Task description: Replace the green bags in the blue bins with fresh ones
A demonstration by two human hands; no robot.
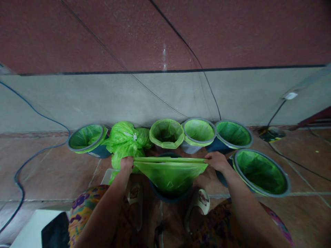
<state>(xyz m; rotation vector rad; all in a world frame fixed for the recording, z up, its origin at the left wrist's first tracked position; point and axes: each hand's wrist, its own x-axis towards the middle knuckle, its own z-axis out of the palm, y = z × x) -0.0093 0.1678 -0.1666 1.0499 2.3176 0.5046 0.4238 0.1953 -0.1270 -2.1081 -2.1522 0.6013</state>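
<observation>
A green plastic bin bag (169,175) is stretched flat between my two hands, its folded top edge pulled straight. My left hand (126,163) is closed on the bag's left corner, and my right hand (216,161) pinches the right corner. The lower part of the bag hangs into a dark blue bin (170,199) on the floor between my feet. Most of that bin's opening is hidden behind the bag.
Lined bins stand along the wall: one at the left (99,151), several at centre and right. A larger lined bin (287,182) is near my right forearm. Tied green bags (124,132) lie left of centre. A blue hose (19,168) and a black cable (289,160) cross the floor.
</observation>
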